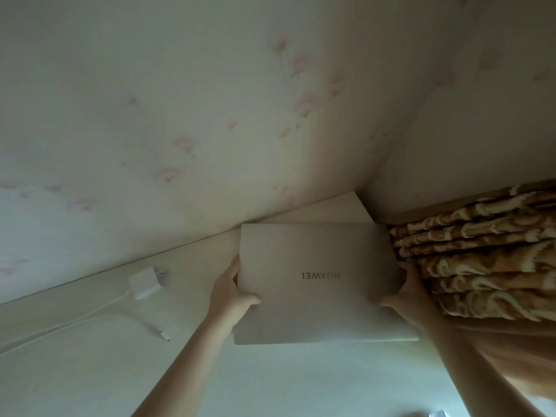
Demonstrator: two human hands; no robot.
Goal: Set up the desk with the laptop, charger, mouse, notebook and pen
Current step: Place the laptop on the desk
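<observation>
Two bare hands are holding one closed laptop (319,284) over the far right part of the bench (270,383). The laptop is a thin flat rectangle with a smooth matte lid in a pale silver-beige colour, and its HUAWEI letters are appearing upside down from this view. The left hand (233,291) is closing its grip on the left edge, with the thumb lying on the lid and the fingers hidden under it. The right hand (404,291) is gripping the right edge in the same way. I cannot tell if the laptop's underside is touching the bench.

The bench is showing a smooth, pale, plain surface. On it, to the left of the laptop and apart from it, one white square charger (145,282) is lying, with a thin white cable (90,316) that is ending in a small plug (165,337). Behind the bench, a pale wall (180,100) with faint pink marks is standing. Just beside the laptop on the right, a folded fabric (481,260) with an orange and cream curly pattern is lying in several layers.
</observation>
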